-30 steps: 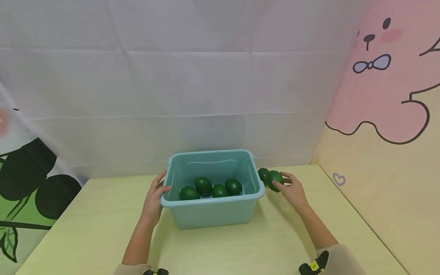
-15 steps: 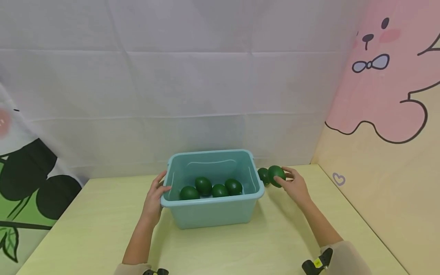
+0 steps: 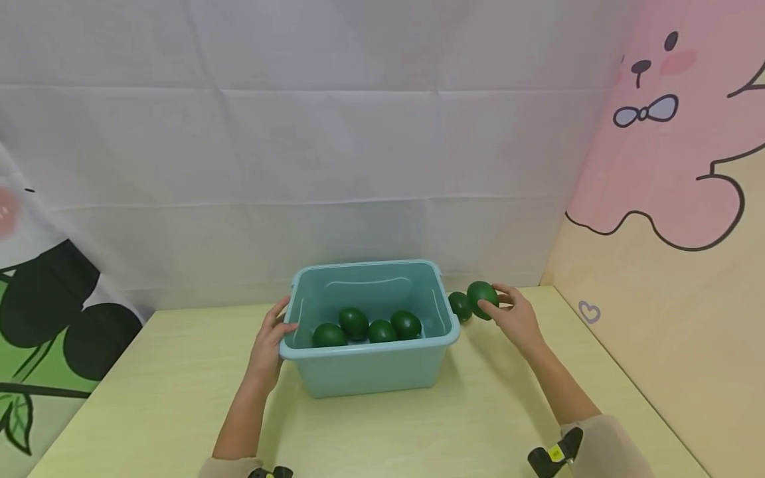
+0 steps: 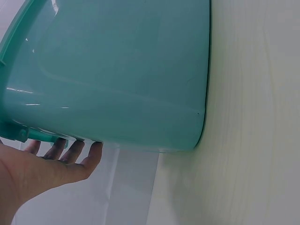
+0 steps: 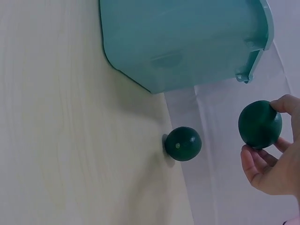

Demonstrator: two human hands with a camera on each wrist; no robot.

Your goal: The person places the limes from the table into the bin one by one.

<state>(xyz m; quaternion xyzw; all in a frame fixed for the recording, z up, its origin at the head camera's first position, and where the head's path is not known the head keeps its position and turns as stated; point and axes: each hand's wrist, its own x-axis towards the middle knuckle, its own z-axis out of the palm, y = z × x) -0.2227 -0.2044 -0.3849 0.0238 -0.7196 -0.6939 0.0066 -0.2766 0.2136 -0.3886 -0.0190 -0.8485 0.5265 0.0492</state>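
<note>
A light blue-green plastic tub [image 3: 370, 375] stands on the table with several round dark green fruits [image 3: 354, 324] lying on its bottom. My left hand [image 3: 267, 345] grips its left rim, thumb over the edge and fingers along the outside wall. In the left wrist view, those fingertips [image 4: 96, 150] touch the tub's underside near the rim. To the tub's right, my right hand [image 3: 516, 322] holds another green fruit [image 5: 260, 124] in the air between thumb and fingers. A further green fruit [image 5: 183, 144] with a pale stem spot sits on the table beside the tub.
The pale wooden table [image 3: 382, 438] ends at a white cloth backdrop [image 3: 335, 146] just behind the tub. At the right stands a side panel with a pink bear [image 3: 657, 172]. A printed cloth [image 3: 48, 318] hangs at the left.
My right hand has raised its fruit and moved slightly right, away from the tub. The fruit on the table shows more fully. My left hand and the tub have stayed put.
</note>
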